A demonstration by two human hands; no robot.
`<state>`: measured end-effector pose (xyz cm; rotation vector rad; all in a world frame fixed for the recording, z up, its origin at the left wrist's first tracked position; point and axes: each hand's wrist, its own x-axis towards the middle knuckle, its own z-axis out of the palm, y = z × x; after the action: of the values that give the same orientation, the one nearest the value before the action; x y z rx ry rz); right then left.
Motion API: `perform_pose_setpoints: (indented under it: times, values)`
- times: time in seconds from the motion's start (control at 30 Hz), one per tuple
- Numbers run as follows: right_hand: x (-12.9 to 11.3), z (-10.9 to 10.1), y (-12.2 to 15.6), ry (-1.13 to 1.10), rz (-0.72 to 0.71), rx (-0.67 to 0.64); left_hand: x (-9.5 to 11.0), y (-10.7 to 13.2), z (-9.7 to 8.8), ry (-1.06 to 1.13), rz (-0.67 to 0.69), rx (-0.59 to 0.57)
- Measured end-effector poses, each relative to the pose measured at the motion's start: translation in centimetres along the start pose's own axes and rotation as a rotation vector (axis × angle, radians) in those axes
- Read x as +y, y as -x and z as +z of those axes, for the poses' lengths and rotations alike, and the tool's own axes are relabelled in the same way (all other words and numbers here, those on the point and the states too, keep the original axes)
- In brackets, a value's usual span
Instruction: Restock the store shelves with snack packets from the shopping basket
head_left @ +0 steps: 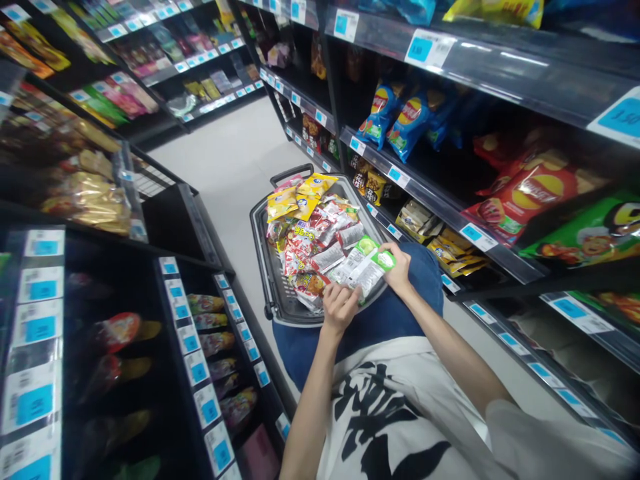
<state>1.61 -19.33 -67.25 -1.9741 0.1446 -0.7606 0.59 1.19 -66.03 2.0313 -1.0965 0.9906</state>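
Observation:
Close in front of my body is a dark grey shopping basket, filled with snack packets. Over its near right corner, a green and silver snack packet lies between my hands, its printed back facing up. My right hand is closed on the green end of it. The fingers of my left hand are curled at its near left edge and pinch it there. Beneath and beside it are red and white snack packets. Several yellow packets rest at the basket's far end.
Shelves with price tags flank me closely. On the right are blue chip bags, a red chip bag and a green bag. A low black shelf stands left. Pale floor runs ahead to more shelves.

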Motion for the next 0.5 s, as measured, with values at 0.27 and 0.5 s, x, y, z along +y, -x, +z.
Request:
perform_pose_setpoints:
  times: [0.27, 0.5]
  values:
    - [-0.1, -0.5, -0.2, 0.09, -0.117, -0.043, 0.0, -0.9, 0.5, 0.054, -0.324, -0.403]
    - [1.2, -1.0, -0.1, 0.306, -0.309, -0.026, 0.2, -2.2, -0.2, 0.39, -0.399, -0.648]
